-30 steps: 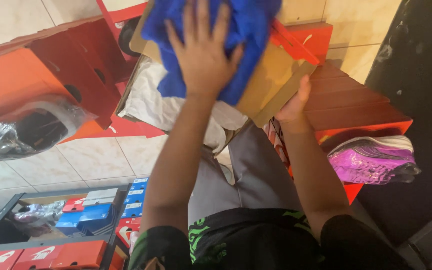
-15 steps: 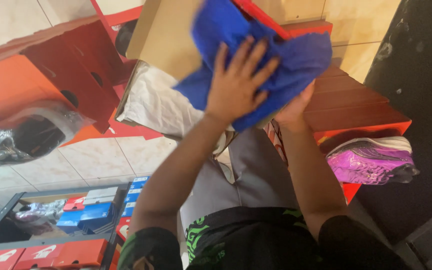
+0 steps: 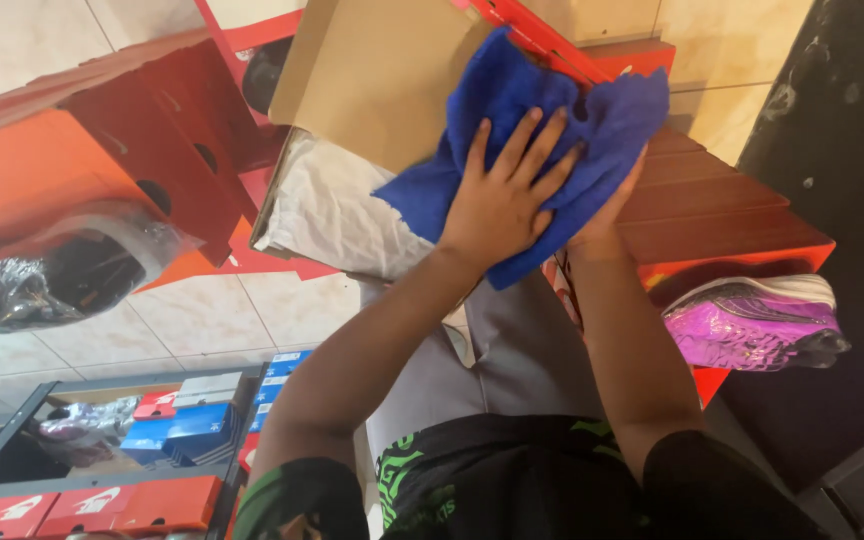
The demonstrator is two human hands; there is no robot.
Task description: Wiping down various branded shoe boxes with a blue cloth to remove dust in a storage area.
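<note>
— Where is the left hand (image 3: 500, 205)?

— It lies flat on a blue cloth (image 3: 542, 120), fingers spread wide, pressing the cloth against the underside of an open cardboard box lid (image 3: 372, 70). The palm covers the lower middle of the cloth, and the fingertips point up toward the lid's upper edge.

— And the right hand (image 3: 602, 225)?

— Mostly hidden. It sits just beside the left one, under the cloth's right-hand fold, and only the wrist and the heel of the hand show. Whether it grips the cloth or the box edge cannot be told.

— Where does the cloth sit on the box?

— Over the lid's lower right corner, bunched and creased, one ragged tip hanging down over the white tissue paper (image 3: 332, 210) that lines the box beneath.

— What surrounds the box?

— To the right, a stack of red shoeboxes (image 3: 722, 215), with a purple shoe wrapped in clear plastic (image 3: 752, 325) lying at the stack's lower edge. To the left, an open orange box (image 3: 102, 160) tilted on its side, and a dark shoe in a plastic bag (image 3: 52, 275) just below it. Pale floor tiles (image 3: 232, 310) show between them.

— Anything lower down?

— A shelf (image 3: 102, 440) in the bottom left corner — it holds blue, white and red boxes, well apart from the hands.
</note>
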